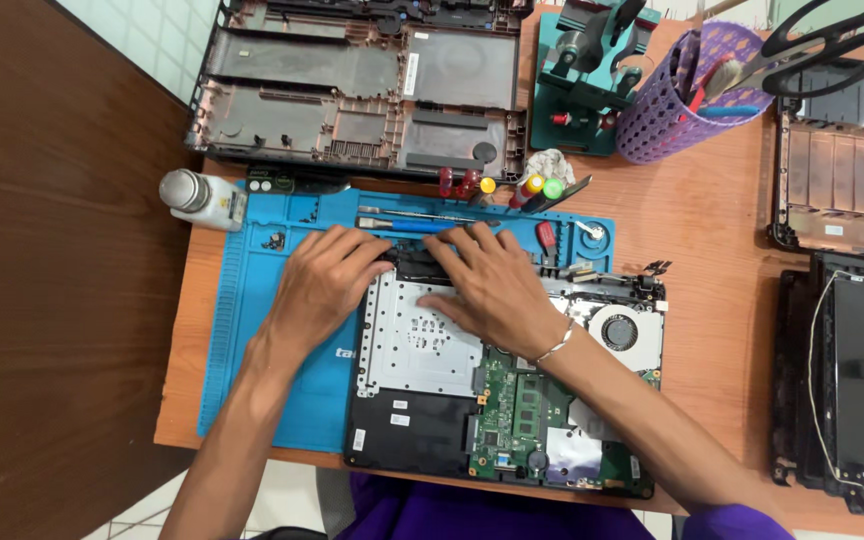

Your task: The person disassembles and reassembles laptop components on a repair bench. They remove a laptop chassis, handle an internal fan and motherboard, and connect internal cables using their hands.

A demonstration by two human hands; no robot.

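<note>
An opened laptop base [422,440] lies on a blue repair mat [252,300], showing a silver metal plate [417,350], a green circuit board [512,400] and a round fan [622,330]. My left hand [322,285] rests on the far left corner of the laptop, fingertips on a small black part [422,265] at its far edge. My right hand [492,285] lies across the silver plate, fingers pressing on the same black part from the right. A thin bracelet circles my right wrist. Whether either hand grips the part is hidden.
A bare laptop bottom shell [352,90] lies beyond the mat. Screwdrivers [422,215] sit in the mat's tray. A white bottle [202,200] stands at the left. A teal stand [587,80], a purple tool cup [667,100] with scissors, and more laptop parts [852,370] are on the right.
</note>
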